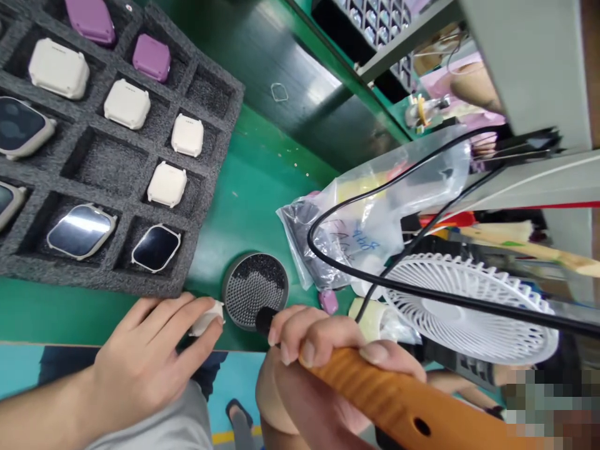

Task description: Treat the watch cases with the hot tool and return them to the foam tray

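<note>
My left hand (154,353) reaches over the bench edge, thumb and fingers closed around a small white watch case (204,320). In my right hand (319,340) is an electric screwdriver (384,390) with an orange handle, my fingers wrapped round it. Its black nose points left, over the near rim of a round dish (255,290); the bit cannot be made out. Tiny dark pieces, possibly screws, lie at the far side of the dish's dotted bottom. Left of the dish is a grey foam tray (110,159) holding several white, purple and dark-screened watch bodies.
A clear plastic bag (370,200) lies behind the dish, crossed by a black cable (337,269). A small purple case (328,301) lies near a white fan grille (469,306). Another person's hand (482,147) is at the upper right. Small bits dot the green bench (262,169).
</note>
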### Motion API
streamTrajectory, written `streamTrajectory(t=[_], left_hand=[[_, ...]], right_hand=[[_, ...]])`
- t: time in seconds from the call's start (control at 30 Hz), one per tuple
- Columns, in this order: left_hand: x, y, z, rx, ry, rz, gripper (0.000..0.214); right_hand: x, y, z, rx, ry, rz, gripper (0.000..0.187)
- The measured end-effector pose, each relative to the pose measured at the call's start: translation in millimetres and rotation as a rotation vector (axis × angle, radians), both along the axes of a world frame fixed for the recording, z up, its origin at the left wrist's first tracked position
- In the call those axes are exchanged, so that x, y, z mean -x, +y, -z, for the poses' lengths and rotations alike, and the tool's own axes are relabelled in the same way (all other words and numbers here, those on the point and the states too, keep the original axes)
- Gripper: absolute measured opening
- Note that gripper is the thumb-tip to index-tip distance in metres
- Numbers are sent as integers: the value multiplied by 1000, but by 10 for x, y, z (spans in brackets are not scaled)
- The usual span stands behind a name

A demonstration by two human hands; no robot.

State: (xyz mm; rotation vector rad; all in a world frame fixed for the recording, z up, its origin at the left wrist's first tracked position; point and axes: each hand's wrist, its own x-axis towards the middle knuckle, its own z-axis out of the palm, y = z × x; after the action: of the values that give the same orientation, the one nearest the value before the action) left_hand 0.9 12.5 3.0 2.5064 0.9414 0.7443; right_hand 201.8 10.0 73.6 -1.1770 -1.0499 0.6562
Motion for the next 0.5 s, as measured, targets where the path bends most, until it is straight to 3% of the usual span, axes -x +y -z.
streamTrajectory(t=[0.2,0.4,0.5], left_hand=[[0,2,-1,12,-14,2,38],[-25,4,-29,50,-35,50,32],[-46,20,-57,76,-15,31,27]], right_hand=[[-128,-96,-55,201,-120,-82,50],[-88,-152,-56,215,-106,-103,46],[27,-197,2,135,-102,-105,43]])
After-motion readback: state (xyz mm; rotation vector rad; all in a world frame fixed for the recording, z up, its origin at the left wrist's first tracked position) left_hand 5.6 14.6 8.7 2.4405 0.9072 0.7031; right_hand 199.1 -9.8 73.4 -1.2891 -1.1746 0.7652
